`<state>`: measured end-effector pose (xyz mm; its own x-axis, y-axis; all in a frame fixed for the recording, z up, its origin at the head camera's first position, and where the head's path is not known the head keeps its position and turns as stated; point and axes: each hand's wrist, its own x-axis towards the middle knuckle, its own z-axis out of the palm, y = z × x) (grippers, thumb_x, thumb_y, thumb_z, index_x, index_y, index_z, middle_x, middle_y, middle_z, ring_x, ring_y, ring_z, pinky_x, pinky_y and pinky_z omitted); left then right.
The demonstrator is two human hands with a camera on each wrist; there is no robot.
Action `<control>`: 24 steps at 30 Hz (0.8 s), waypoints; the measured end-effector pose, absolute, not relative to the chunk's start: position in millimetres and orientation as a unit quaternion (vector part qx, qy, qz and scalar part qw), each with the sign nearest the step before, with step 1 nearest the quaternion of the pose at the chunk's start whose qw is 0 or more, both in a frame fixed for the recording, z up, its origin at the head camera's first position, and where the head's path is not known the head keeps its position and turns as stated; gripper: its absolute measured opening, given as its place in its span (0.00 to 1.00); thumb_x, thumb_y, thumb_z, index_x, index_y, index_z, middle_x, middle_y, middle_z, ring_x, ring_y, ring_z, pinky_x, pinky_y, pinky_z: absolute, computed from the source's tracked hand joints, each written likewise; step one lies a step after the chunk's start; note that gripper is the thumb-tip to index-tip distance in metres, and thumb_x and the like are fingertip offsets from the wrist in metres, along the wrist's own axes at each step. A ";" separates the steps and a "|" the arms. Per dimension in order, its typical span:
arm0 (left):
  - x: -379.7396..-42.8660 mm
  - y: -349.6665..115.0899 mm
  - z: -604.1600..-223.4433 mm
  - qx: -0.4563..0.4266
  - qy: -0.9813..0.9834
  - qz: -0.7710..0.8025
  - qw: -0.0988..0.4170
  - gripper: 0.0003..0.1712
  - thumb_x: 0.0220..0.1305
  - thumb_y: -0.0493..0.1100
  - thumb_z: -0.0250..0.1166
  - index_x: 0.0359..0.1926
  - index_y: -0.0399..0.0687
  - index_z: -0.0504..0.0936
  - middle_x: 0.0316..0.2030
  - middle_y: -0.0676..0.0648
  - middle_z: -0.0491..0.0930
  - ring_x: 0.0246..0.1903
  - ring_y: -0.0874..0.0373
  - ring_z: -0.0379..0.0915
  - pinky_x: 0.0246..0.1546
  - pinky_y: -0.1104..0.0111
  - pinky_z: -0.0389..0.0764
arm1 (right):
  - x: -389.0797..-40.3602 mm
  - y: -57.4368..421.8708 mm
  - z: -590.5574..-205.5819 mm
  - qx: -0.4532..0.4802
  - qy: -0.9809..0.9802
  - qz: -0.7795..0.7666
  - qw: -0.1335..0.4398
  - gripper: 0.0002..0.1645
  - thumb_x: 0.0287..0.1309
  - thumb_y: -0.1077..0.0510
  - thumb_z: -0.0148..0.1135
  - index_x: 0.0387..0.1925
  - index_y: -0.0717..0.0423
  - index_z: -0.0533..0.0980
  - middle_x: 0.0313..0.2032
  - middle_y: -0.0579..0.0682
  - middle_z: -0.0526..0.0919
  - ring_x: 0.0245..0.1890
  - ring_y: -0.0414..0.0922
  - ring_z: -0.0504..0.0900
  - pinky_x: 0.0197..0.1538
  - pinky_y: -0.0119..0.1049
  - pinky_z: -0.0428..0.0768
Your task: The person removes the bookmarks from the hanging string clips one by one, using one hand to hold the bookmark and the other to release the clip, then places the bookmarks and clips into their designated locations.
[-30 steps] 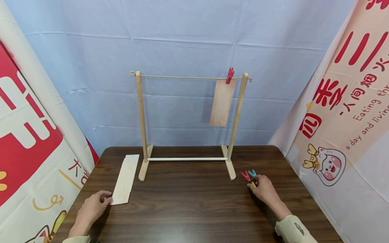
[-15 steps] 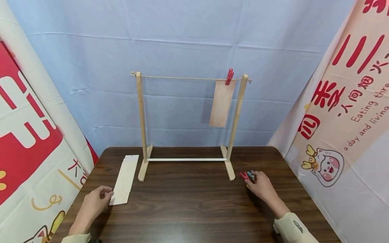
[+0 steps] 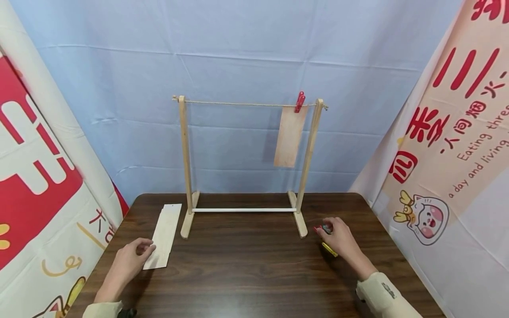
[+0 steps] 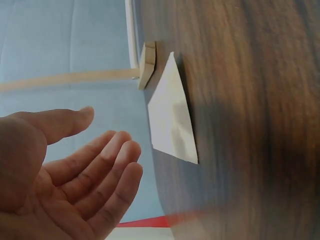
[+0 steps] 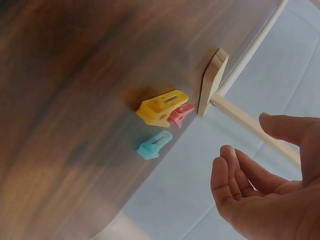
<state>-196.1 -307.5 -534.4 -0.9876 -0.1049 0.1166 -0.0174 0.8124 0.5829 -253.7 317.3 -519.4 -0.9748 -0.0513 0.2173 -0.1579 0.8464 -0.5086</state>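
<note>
My left hand [image 3: 129, 260] hovers by the lower left edge of a stack of long pale cards [image 3: 164, 240], thumb and fingers apart; the left wrist view shows a gap between hand and cards. Over on the right, my right hand [image 3: 341, 238] is above a yellow clothespin [image 5: 161, 107], a red clothespin [image 5: 181, 114] and a light blue clothespin [image 5: 154, 145]. These lie on the table, and nothing is between its fingers. A pinkish strip [image 3: 290, 139] hangs from the rack's string, pinned by another red clothespin [image 3: 300, 104].
A wooden rack [image 3: 184, 150] stands at the table's back, with a string [image 3: 234, 104] across its top and a white bar [image 3: 244, 210] low down. The dark wood table [image 3: 246, 260] reaches back to a pale blue cloth [image 3: 238, 44].
My left hand has lifted slightly and moved right, over the cards' edge. My right hand has moved a little up and left, uncovering the yellow clothespin while covering more of the red and blue ones.
</note>
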 end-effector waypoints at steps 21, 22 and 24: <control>-214.2 -278.9 -522.9 -0.027 -0.935 -0.344 0.085 0.21 0.76 0.46 0.70 0.60 0.36 0.85 0.47 0.41 0.90 0.48 0.41 0.88 0.51 0.47 0.87 | -269.9 302.8 -499.0 0.119 -0.929 0.306 0.171 0.23 0.71 0.55 0.72 0.59 0.67 0.81 0.45 0.59 0.85 0.45 0.54 0.86 0.49 0.53 0.84; -215.3 -277.5 -521.5 -0.031 -0.934 -0.344 0.089 0.21 0.76 0.46 0.70 0.60 0.37 0.85 0.48 0.41 0.90 0.49 0.40 0.88 0.51 0.47 0.87 | -270.4 302.0 -497.4 0.122 -0.928 0.307 0.173 0.23 0.71 0.56 0.72 0.59 0.67 0.81 0.45 0.59 0.85 0.45 0.54 0.85 0.49 0.53 0.84; -217.4 -274.8 -518.5 -0.039 -0.933 -0.345 0.097 0.21 0.76 0.47 0.70 0.61 0.38 0.85 0.49 0.40 0.89 0.50 0.40 0.87 0.53 0.46 0.86 | -271.6 300.3 -493.9 0.128 -0.925 0.312 0.175 0.22 0.72 0.56 0.71 0.59 0.67 0.81 0.46 0.60 0.84 0.46 0.55 0.85 0.49 0.54 0.84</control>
<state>-217.4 -274.8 -518.5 -0.9781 0.0051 0.2078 0.1391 0.7588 0.6362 -271.6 300.3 -493.9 -0.9065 -0.1269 0.4027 -0.3450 0.7725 -0.5331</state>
